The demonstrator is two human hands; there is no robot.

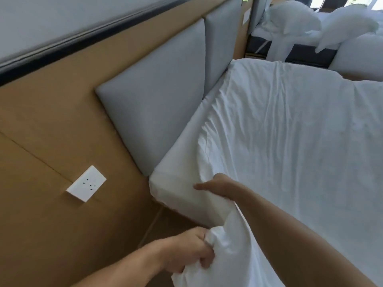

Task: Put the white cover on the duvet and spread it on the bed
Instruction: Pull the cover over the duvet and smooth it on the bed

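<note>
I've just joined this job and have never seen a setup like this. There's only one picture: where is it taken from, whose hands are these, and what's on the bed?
There is no machine here. A person works with bare hands, and the single picture comes from a camera worn on their head, looking forward and down. The left hand grips a bunched corner of the white cover, which lies wrinkled across the bed. The right hand is at the cover's edge near the bed's corner. Its fingers are mostly hidden, so I cannot confirm a grip. Grey headboard pads and a wall socket are on the left.
</note>
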